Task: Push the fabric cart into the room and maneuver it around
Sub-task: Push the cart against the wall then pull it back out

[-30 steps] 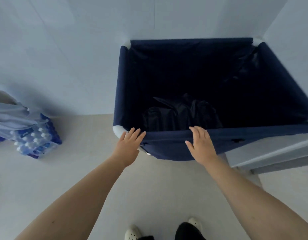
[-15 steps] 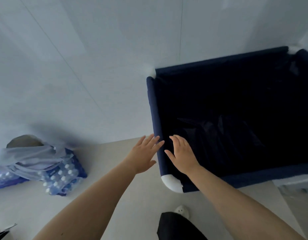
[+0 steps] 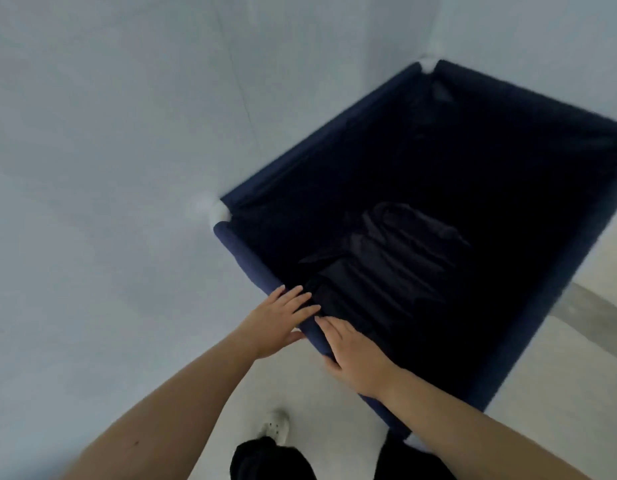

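Observation:
The fabric cart [image 3: 251, 263] is a deep navy-blue bin with white corner joints, standing diagonally close to the white wall. Dark folded cloth [image 3: 386, 271] lies at its bottom. My left hand [image 3: 277, 318] lies over the near-left rim, fingers on top and thumb beneath the bar. Right beside it, my right hand [image 3: 352, 353] holds the same rim, fingers stretched along the bar. The cart's wheels and lower frame are hidden.
A white wall [image 3: 109, 168] runs along the left and meets another wall in a corner [image 3: 435, 29] behind the cart. My foot in a white shoe [image 3: 276, 424] stands on the pale floor. A grey floor strip [image 3: 594, 306] lies to the right.
The cart has swung to a diagonal angle near the wall. Both hands have slid along the rim and sit close together. The pack of water bottles has left the view.

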Tool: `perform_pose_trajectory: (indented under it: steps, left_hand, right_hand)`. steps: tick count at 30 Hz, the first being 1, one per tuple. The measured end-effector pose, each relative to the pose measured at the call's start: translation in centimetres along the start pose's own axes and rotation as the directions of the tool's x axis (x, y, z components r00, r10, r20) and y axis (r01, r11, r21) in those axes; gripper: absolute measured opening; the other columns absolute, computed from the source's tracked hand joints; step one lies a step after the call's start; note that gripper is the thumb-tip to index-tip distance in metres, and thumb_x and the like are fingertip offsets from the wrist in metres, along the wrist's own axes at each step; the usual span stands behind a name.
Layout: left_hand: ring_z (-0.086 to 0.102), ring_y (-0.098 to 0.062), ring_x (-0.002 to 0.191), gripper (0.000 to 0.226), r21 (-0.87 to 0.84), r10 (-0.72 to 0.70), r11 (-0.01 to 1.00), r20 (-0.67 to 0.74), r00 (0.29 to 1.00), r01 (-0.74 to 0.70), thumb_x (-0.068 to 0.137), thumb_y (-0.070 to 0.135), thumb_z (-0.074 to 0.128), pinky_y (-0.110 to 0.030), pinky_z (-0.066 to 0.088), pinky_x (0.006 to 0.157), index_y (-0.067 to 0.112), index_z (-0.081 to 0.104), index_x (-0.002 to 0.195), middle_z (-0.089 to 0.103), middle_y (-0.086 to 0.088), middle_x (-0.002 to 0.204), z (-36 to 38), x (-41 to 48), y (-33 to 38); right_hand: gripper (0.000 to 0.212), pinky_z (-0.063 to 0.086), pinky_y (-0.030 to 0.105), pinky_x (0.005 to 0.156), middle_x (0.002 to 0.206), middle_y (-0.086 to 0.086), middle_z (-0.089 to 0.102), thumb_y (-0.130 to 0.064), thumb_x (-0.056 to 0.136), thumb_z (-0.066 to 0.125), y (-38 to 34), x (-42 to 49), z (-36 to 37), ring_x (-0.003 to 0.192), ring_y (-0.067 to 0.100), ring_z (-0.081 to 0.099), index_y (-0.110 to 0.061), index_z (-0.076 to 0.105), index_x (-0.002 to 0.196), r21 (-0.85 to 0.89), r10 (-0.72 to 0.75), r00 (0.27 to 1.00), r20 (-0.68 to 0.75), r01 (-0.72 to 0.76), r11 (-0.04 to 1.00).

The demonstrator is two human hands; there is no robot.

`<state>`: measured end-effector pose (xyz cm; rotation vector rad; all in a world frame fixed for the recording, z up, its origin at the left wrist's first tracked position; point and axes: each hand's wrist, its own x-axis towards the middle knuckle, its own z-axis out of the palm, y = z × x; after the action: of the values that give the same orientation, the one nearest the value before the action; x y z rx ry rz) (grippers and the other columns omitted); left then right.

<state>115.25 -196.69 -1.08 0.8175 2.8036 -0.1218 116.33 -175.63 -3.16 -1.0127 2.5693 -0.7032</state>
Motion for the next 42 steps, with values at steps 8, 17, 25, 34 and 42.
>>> perform_pose_trajectory:
  steps: [8,17,25,34,42]
  left_hand:
    - [0.058,-0.021,0.109,0.049,0.077,0.297,0.955,-0.203,0.933,-0.287,0.083,0.032,0.064,-0.044,0.04,0.103,0.019,0.051,0.128,0.063,-0.001,0.117,1.5,0.9,-3.9]
    - [0.055,-0.029,0.112,0.045,0.072,0.198,0.98,-0.256,0.946,-0.185,0.088,0.035,0.055,-0.053,0.038,0.105,0.011,0.05,0.126,0.061,-0.01,0.117,2.6,0.3,-7.2]
    - [0.058,-0.03,0.099,0.041,0.104,0.29,0.957,-0.232,0.929,-0.272,0.085,0.036,0.06,-0.054,0.039,0.102,0.01,0.053,0.116,0.062,-0.01,0.105,2.8,1.6,-8.2]
    - [0.042,-0.026,0.118,0.046,0.056,0.249,0.968,-0.06,0.967,-0.246,0.097,0.043,0.032,-0.046,0.019,0.113,0.014,0.032,0.134,0.048,-0.007,0.125,1.4,1.2,-8.0]
    - [0.041,-0.025,0.118,0.048,0.028,0.245,0.969,0.018,0.969,-0.245,0.096,0.046,0.031,-0.04,0.024,0.108,0.015,0.033,0.133,0.048,-0.006,0.126,1.0,1.5,-8.3]
  right_hand:
    - [0.049,0.038,0.033,0.101,0.129,0.003,0.052,-0.044,0.094,0.039,-4.3,-1.4,3.3,0.119,0.021,0.045,-0.014,0.04,0.133,-0.075,0.508,0.822,-0.257,-0.541,0.838]
    - [0.045,0.028,0.048,0.111,0.123,0.014,0.058,-0.026,0.09,0.056,-9.7,-3.1,6.4,0.119,0.032,0.05,-0.003,0.048,0.128,0.019,0.791,0.371,-0.487,-0.9,0.434]
    - [0.039,0.045,0.05,0.097,0.103,0.015,0.064,-0.026,0.082,0.066,-9.4,-2.3,5.8,0.097,0.035,0.06,-0.002,0.058,0.112,-0.09,0.798,0.358,-0.485,-0.928,0.362]
    - [0.041,0.042,0.047,0.096,0.108,0.016,0.06,-0.032,0.09,0.053,-8.7,-2.9,5.7,0.1,0.037,0.055,-0.003,0.052,0.12,-0.095,0.815,0.412,-0.408,-0.907,0.411]
    - [0.042,0.035,0.042,0.098,0.115,0.011,0.056,-0.037,0.095,0.039,-8.7,-3.0,5.8,0.105,0.032,0.05,-0.009,0.045,0.126,-0.045,0.854,0.4,-0.332,-0.911,0.409]
